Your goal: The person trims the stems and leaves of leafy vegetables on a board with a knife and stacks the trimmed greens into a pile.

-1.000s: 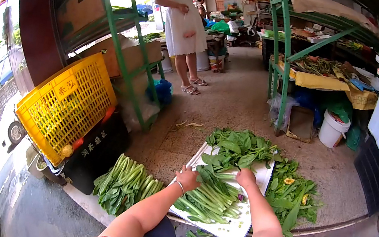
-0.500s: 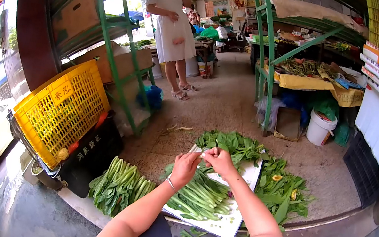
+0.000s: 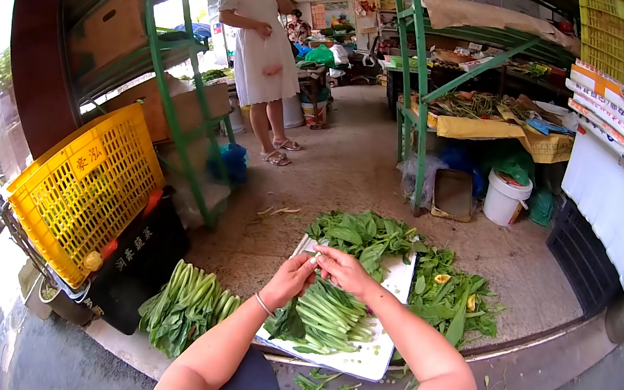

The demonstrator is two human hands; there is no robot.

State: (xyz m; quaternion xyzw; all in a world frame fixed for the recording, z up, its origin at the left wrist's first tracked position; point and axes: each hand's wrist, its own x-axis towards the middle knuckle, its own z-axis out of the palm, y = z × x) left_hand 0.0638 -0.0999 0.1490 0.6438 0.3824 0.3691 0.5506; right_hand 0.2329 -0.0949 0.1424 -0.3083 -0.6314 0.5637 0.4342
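Left hand [image 3: 293,277] and right hand [image 3: 342,272] pinched one pale stem [image 3: 318,255]. One flat white board [image 3: 394,278] below. Smooth-stalked green bundles [image 3: 332,317]: two, one on it, one left.

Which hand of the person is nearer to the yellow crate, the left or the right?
The left. The left hand is to the right of the yellow crate, on the side facing it; the right hand is farther right, beyond the left.

Two foreground hands [image 3: 291,277], one bracelet [image 3: 262,304], one board [image 3: 396,279] and two stalk piles [image 3: 187,301] show.
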